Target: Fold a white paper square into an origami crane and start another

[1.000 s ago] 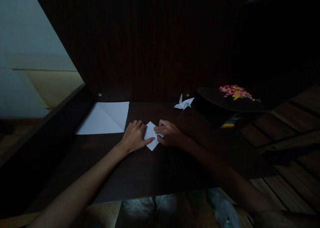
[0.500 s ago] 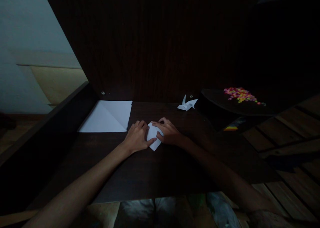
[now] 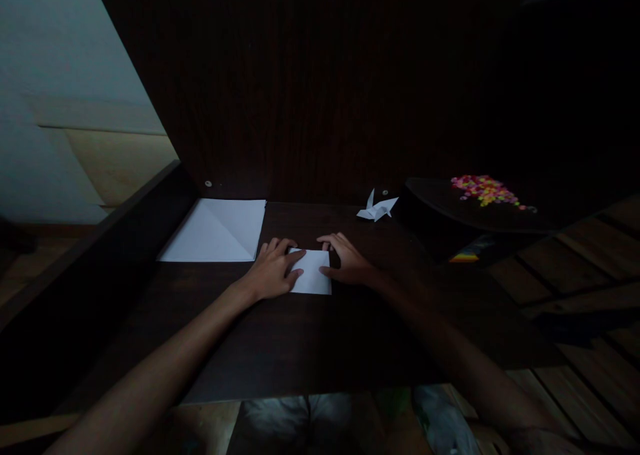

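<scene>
A small white square of folded paper (image 3: 311,278) lies flat on the dark table, its sides roughly square to me. My left hand (image 3: 273,268) rests over its left side, thumb and forefinger spread on top of the sheet, the other fingers beyond its edge on the table. On the right side, the thumb of my right hand (image 3: 347,258) touches the paper near its right edge. The fingers of that hand are stretched apart past the far right corner. Both hands are open. Part of the paper's left edge is hidden under my left hand.
Larger white sheets (image 3: 215,232), the top one creased, lie at the back left. A white paper crane (image 3: 378,207) stands at the back right. Small colourful pieces (image 3: 485,190) are heaped on a dark curved shelf (image 3: 430,198). A dark side panel (image 3: 100,262) borders the left.
The small paper has turned from corner-toward-me to edge-toward-me, and more of it shows. My right hand has shifted slightly right, its fingers now spread farther off the sheet.
</scene>
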The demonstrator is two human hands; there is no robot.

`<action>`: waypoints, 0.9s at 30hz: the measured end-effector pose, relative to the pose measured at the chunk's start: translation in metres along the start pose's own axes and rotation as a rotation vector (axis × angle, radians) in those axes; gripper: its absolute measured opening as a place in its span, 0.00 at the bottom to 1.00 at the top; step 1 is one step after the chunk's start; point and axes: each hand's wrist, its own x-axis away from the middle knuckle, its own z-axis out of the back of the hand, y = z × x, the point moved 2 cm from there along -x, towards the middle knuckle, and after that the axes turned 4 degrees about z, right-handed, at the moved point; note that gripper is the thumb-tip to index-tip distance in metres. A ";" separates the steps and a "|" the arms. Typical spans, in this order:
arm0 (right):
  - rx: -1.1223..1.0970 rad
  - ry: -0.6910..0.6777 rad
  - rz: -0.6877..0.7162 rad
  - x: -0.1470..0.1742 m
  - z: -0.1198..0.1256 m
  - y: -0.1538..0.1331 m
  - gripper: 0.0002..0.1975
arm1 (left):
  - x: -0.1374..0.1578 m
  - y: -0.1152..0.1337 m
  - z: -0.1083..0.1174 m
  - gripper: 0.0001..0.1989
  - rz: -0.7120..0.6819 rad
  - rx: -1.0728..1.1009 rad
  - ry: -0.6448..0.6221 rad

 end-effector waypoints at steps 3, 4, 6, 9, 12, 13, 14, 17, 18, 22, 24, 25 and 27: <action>-0.021 0.005 0.019 0.001 0.005 0.005 0.19 | -0.001 -0.002 -0.002 0.20 0.017 -0.025 0.051; -0.023 0.002 0.040 0.001 0.006 0.006 0.14 | -0.002 -0.002 -0.003 0.20 0.014 -0.035 0.063; -0.034 -0.001 0.068 0.001 0.007 0.010 0.08 | -0.003 -0.002 -0.005 0.20 -0.002 -0.041 0.069; -0.064 0.001 0.073 0.000 0.006 0.014 0.06 | -0.003 -0.002 -0.007 0.20 -0.040 -0.024 0.055; -0.056 0.003 0.087 0.000 0.006 0.016 0.06 | -0.002 -0.003 -0.006 0.19 -0.059 0.008 0.065; -0.050 0.006 0.091 0.000 0.007 0.017 0.06 | -0.003 -0.004 -0.005 0.19 -0.054 0.023 0.071; -0.044 0.010 0.094 0.000 0.007 0.018 0.06 | -0.003 -0.004 -0.003 0.19 -0.044 0.039 0.077; -0.032 0.021 0.108 0.000 0.007 0.020 0.05 | -0.004 -0.001 0.000 0.16 0.000 0.084 0.085; -0.025 0.022 0.114 0.000 0.008 0.020 0.05 | -0.004 0.001 0.000 0.15 0.020 0.093 0.087; -0.008 -0.015 0.134 0.001 0.010 0.018 0.04 | -0.004 0.008 -0.005 0.17 0.090 0.060 0.119; -0.008 -0.046 0.140 0.001 0.012 0.016 0.03 | -0.004 0.010 -0.010 0.17 0.091 0.032 0.114; -0.007 -0.056 0.141 0.002 0.013 0.015 0.03 | -0.004 0.011 -0.012 0.17 0.088 0.027 0.106; -0.006 -0.069 0.140 0.002 0.015 0.014 0.02 | -0.004 0.010 -0.014 0.15 0.089 0.035 0.096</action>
